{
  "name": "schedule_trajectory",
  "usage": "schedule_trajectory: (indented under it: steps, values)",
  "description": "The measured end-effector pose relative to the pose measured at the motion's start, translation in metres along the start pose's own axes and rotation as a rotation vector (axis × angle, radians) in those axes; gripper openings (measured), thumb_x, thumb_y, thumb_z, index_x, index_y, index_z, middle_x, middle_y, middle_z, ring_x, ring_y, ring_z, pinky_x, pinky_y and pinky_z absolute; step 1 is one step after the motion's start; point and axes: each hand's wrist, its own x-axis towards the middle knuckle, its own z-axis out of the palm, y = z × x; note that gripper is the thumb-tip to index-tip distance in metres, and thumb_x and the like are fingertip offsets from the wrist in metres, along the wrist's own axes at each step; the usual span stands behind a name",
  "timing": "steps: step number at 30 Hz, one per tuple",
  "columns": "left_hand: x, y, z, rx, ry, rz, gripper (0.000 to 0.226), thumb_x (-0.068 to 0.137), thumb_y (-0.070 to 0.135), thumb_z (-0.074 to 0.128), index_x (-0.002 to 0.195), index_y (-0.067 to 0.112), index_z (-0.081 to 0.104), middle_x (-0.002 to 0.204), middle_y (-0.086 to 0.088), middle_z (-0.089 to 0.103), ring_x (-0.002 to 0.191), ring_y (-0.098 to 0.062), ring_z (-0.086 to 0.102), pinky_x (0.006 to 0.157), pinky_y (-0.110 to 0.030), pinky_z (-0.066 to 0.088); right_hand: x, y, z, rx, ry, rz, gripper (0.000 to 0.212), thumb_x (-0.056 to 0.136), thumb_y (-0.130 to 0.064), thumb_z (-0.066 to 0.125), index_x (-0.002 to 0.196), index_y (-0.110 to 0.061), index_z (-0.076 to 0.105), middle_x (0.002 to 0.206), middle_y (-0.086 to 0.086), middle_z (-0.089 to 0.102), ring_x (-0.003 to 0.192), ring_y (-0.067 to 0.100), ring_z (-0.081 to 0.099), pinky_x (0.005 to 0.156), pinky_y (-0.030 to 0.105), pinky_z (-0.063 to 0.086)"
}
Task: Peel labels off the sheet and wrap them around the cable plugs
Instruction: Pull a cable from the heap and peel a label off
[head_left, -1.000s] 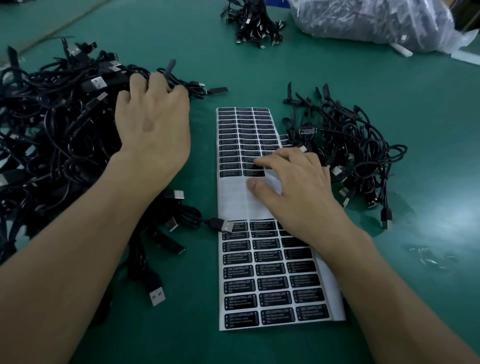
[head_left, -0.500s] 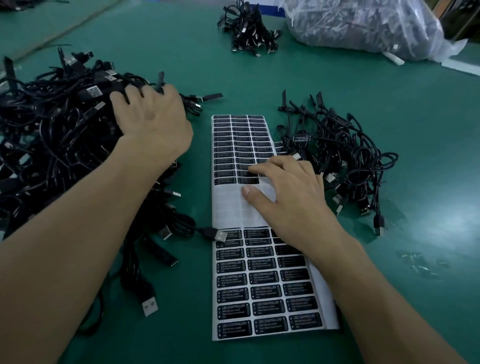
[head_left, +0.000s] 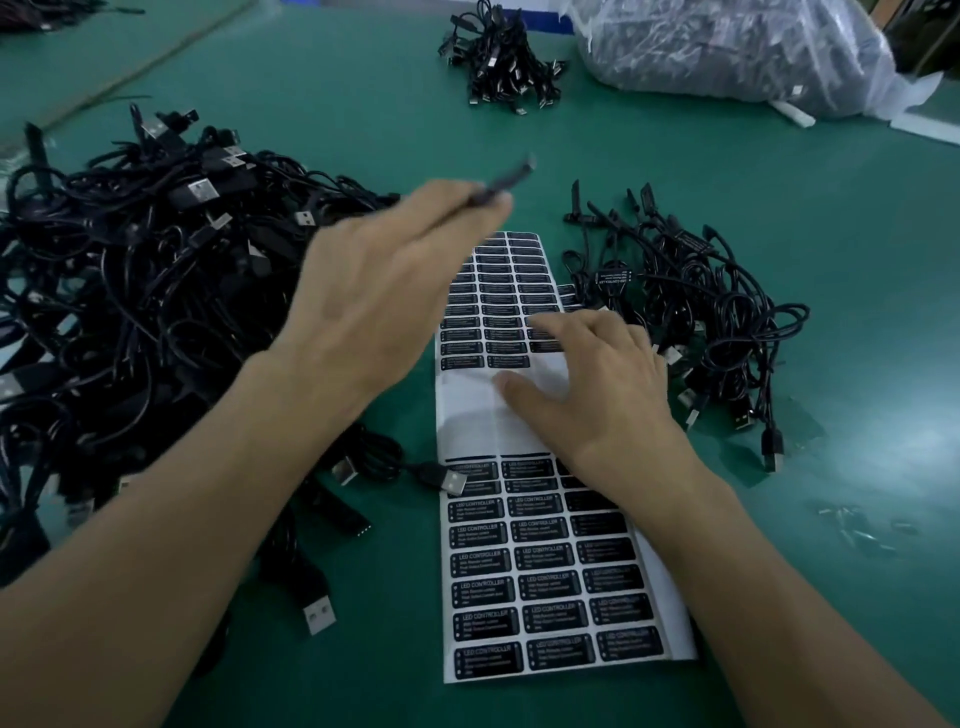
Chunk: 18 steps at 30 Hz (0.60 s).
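A long white label sheet (head_left: 467, 415) with rows of black labels lies on the green table in front of me. My right hand (head_left: 597, 384) rests on its bare middle strip, fingertips touching the nearest row of black labels. My left hand (head_left: 384, 280), blurred by motion, hovers over the sheet's far left part and holds a black cable plug (head_left: 506, 182) between its fingertips. A big heap of black cables (head_left: 130, 291) lies to the left. A smaller pile of cables (head_left: 691, 312) lies to the right of the sheet.
A bundle of cables (head_left: 498, 67) and a clear plastic bag full of cables (head_left: 727, 52) sit at the far edge. One loose USB plug (head_left: 452, 480) lies on the sheet's left edge. Small scraps (head_left: 857, 525) lie on the table at the right.
My left hand has come out of the big heap and swung right over the sheet with a cable plug in its fingers. My right hand has stayed on the sheet.
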Motion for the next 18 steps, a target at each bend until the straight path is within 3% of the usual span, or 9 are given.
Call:
schedule_trajectory:
  steps: [2,4,7,8,10,11,13,15,18]
  values:
    - [-0.006,0.012,-0.001,-0.081,-0.050,0.139,0.056,0.091,-0.006,0.044,0.141,0.015,0.057,0.122,-0.008,0.071,0.076,-0.027,0.069,0.064,-0.038,0.058,0.001,-0.001,-0.001,-0.040,0.016,0.076,0.074,0.082,-0.069,0.059,0.146,-0.034,0.042,0.147,0.000,0.043,0.136,0.027,0.031,0.113,0.046,0.024]
    - [-0.010,0.021,0.005,-0.134,-0.126,0.190,0.076,0.083,-0.015,0.052,0.150,0.021,0.044,0.097,-0.005,0.072,0.061,-0.020,0.052,0.069,-0.034,0.051,0.003,-0.003,-0.002,-0.043,0.010,0.114,0.074,0.079,-0.071,0.059,0.143,-0.038,0.042,0.144,-0.002,0.047,0.133,0.028,0.033,0.114,0.048,0.027]
    - [-0.015,0.026,0.015,-0.227,-0.311,-0.051,0.069,0.099,0.010,0.052,0.155,0.026,0.016,0.075,0.006,0.065,0.058,-0.025,0.054,0.070,-0.035,0.051,0.000,-0.001,-0.005,0.064,0.033,0.096,0.055,0.084,-0.062,0.065,0.135,-0.043,0.052,0.134,-0.008,0.055,0.127,0.023,0.034,0.099,0.035,0.023]
    - [-0.018,0.025,0.018,-0.270,-0.349,-0.137,0.058,0.104,0.025,0.044,0.155,0.026,0.017,0.076,0.004,0.068,0.063,-0.026,0.057,0.068,-0.037,0.048,0.000,0.000,-0.006,0.105,0.034,0.084,0.051,0.086,-0.058,0.067,0.133,-0.042,0.055,0.133,-0.011,0.057,0.128,0.021,0.034,0.097,0.032,0.021]
    - [-0.021,0.023,0.020,-0.335,-0.315,-0.154,0.044,0.107,0.040,0.032,0.144,0.020,0.046,0.080,0.004,0.069,0.068,-0.021,0.059,0.066,-0.034,0.038,0.001,0.000,-0.008,0.186,0.008,0.076,0.049,0.086,-0.050,0.072,0.131,-0.038,0.058,0.131,-0.013,0.060,0.131,0.021,0.038,0.108,0.037,0.027]
    - [-0.020,0.023,0.020,-0.365,-0.288,-0.144,0.044,0.108,0.042,0.031,0.130,0.019,0.061,0.078,0.007,0.068,0.066,-0.016,0.058,0.064,-0.031,0.036,0.001,0.000,-0.008,0.220,-0.005,0.076,0.050,0.085,-0.047,0.074,0.131,-0.037,0.058,0.130,-0.012,0.060,0.131,0.022,0.041,0.111,0.043,0.031]
    - [-0.019,0.022,0.022,-0.424,-0.287,-0.170,0.041,0.108,0.040,0.037,0.103,0.019,0.072,0.071,0.010,0.062,0.062,-0.008,0.053,0.059,-0.026,0.036,0.002,-0.001,-0.009,0.274,0.007,0.076,0.055,0.082,-0.039,0.079,0.132,-0.036,0.057,0.134,-0.009,0.058,0.130,0.022,0.044,0.110,0.046,0.035]
    - [-0.020,0.021,0.024,-0.501,-0.287,-0.247,0.027,0.105,0.034,0.050,0.097,0.021,0.073,0.069,0.014,0.060,0.063,-0.004,0.055,0.059,-0.021,0.037,0.002,-0.001,-0.008,0.359,0.052,0.072,0.062,0.080,-0.027,0.082,0.135,-0.035,0.054,0.138,-0.009,0.052,0.128,0.015,0.045,0.107,0.030,0.036]
    - [-0.023,0.021,0.022,-0.606,-0.255,-0.386,0.006,0.102,0.028,0.058,0.099,0.028,0.063,0.066,0.018,0.062,0.060,-0.001,0.055,0.056,-0.017,0.035,0.002,0.000,-0.009,0.428,0.112,0.088,0.066,0.076,-0.018,0.083,0.134,-0.035,0.054,0.130,-0.012,0.056,0.116,0.004,0.050,0.088,0.009,0.033]
